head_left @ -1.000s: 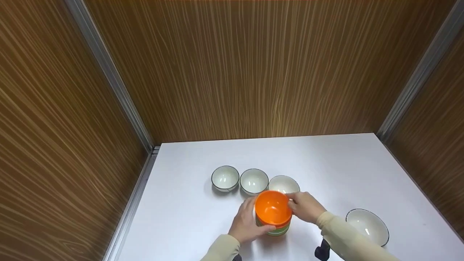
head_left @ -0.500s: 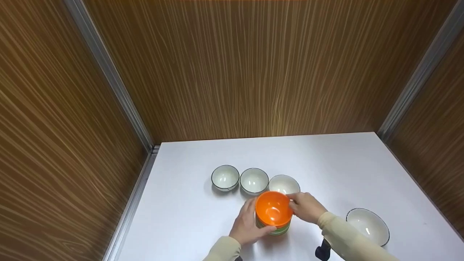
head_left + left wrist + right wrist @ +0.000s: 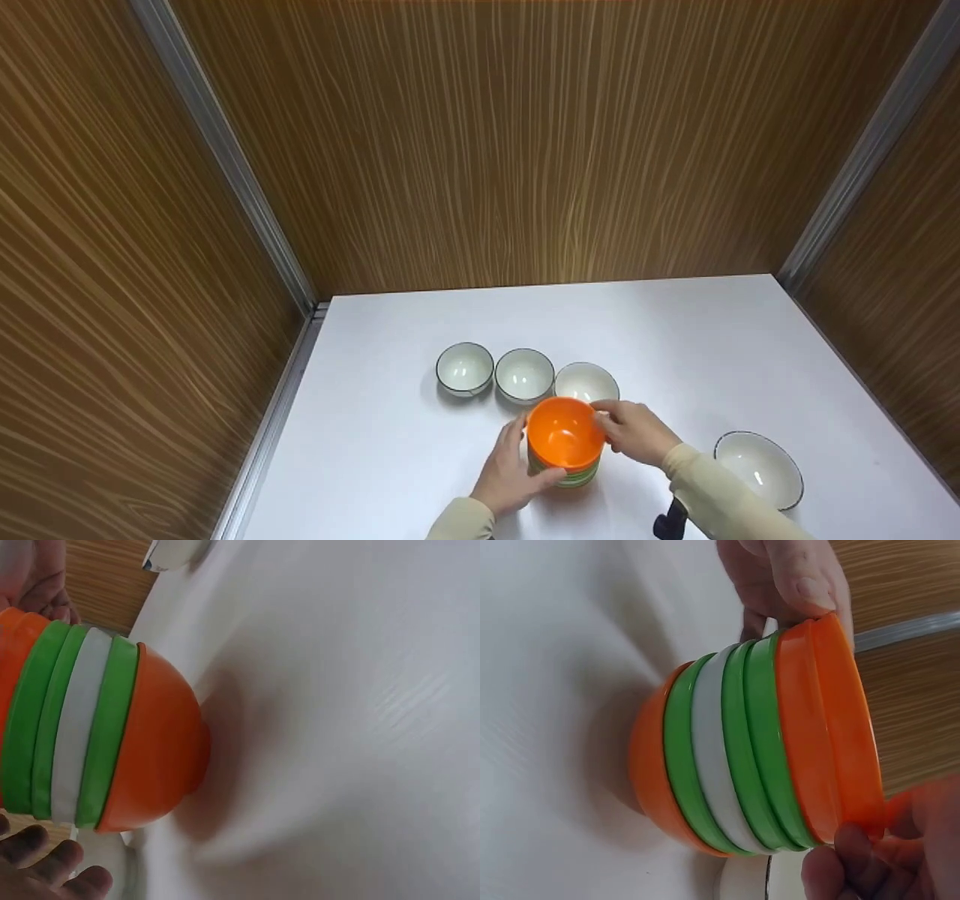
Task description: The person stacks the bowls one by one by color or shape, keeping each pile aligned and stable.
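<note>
A nested stack of bowls, with a white bowl (image 3: pixel 714 750) and green ones between orange ones, stands on the white table. My right hand (image 3: pixel 637 433) pinches the rim of the top orange bowl (image 3: pixel 564 431) on its right side. Around the left side curves my left hand (image 3: pixel 506 474), its thumb at the front by the rim. The left wrist view shows the lowest orange bowl (image 3: pixel 161 742) near the tabletop, with left fingers (image 3: pixel 56 866) apart from the lower bowls. Fingertip contact on the stack's far side is partly hidden.
Behind the stack, white bowls with dark rims sit in a row: left (image 3: pixel 465 369), middle (image 3: pixel 525 375) and right (image 3: pixel 587 379). A larger white bowl (image 3: pixel 759 470) is at the right, beside the right forearm. Wood-grain panels (image 3: pixel 480 150) surround the table (image 3: pixel 360 450).
The left thumb and fingers have shifted slightly down and left around the stack. My right hand keeps its pinch and has barely moved. The bowls stay practically where they were.
</note>
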`<action>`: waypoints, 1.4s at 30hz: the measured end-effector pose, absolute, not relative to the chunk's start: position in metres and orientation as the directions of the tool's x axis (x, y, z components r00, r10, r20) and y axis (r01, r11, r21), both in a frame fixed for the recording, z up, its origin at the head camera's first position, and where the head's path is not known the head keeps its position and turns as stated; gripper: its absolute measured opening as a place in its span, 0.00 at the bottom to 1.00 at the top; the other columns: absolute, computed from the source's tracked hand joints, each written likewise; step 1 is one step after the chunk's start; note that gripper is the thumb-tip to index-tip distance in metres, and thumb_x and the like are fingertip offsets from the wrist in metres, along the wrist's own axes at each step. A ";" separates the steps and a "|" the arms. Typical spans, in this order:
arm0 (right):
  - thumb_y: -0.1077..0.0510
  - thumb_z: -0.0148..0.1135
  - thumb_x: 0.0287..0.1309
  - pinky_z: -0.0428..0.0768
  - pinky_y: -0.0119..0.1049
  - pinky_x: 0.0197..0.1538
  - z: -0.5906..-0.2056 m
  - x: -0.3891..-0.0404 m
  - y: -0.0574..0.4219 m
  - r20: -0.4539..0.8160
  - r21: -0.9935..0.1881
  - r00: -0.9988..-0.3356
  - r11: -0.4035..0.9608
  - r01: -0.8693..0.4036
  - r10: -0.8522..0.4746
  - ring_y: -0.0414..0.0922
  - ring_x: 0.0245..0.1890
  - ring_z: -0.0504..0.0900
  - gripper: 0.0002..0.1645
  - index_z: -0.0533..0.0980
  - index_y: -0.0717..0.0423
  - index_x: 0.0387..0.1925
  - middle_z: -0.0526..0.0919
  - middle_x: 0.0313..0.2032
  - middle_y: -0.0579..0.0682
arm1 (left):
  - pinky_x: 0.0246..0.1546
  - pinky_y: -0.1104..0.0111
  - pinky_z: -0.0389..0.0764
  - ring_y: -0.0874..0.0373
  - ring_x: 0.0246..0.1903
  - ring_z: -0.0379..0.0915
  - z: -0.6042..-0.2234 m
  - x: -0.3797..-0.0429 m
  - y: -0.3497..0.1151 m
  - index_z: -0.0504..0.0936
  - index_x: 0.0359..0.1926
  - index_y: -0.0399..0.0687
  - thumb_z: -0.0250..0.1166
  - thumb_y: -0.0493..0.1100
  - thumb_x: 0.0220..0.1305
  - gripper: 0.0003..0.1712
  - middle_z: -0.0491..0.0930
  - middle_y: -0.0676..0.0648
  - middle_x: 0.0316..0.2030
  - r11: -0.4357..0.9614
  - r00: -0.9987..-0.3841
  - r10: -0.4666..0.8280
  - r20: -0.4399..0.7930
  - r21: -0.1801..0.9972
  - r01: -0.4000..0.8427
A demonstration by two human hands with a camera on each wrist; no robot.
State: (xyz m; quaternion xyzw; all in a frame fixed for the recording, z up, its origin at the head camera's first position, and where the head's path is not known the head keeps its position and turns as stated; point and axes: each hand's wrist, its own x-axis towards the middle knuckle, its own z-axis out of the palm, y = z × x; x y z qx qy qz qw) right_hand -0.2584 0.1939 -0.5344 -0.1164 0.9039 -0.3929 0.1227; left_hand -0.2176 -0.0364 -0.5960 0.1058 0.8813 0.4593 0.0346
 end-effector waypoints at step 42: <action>0.38 0.47 0.61 0.80 0.47 0.43 -0.622 -0.228 0.235 -0.457 -0.887 -0.862 0.042 0.459 -0.219 0.50 0.37 0.80 0.35 0.69 0.63 0.54 0.78 0.41 0.55 | 0.41 0.58 0.75 0.54 0.35 0.72 -0.608 -0.209 0.001 0.71 0.56 0.49 0.34 0.77 0.56 0.45 0.71 0.45 0.32 0.155 -0.895 0.229 -0.384 0.922 -0.356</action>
